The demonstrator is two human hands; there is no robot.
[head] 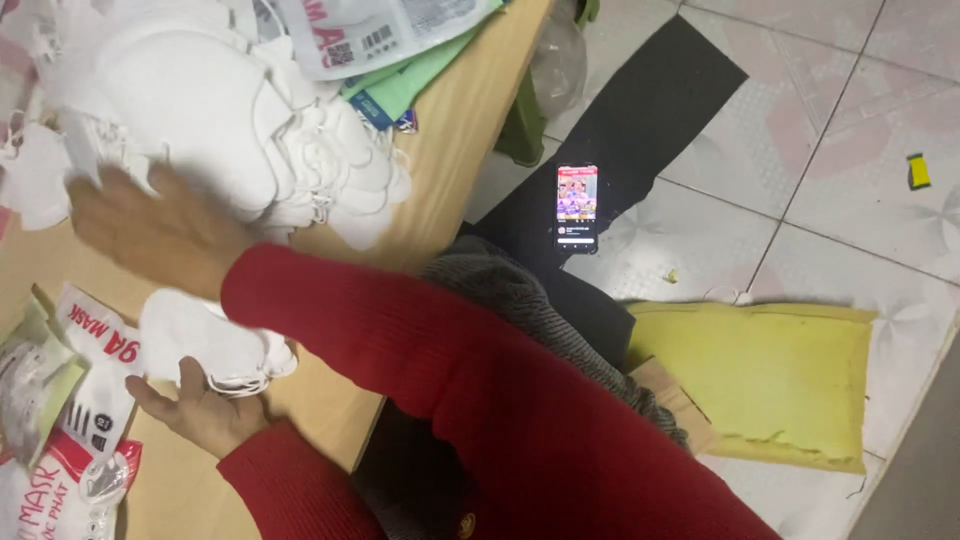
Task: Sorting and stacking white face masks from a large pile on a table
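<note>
My left hand (pixel 205 410) lies palm up on the counter (pixel 470 110), its grip loosely cradling one white mask (pixel 200 335), ready for bagging. My right hand (pixel 150 230) reaches, grip wide, flat onto the mask pile (pixel 230 110) for another.

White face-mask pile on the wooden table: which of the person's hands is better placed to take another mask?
Probably the right. The right hand, blurred, rests against the pile of white fabric face masks, while the left hand lies lower down, already holding a single white face mask.
</note>
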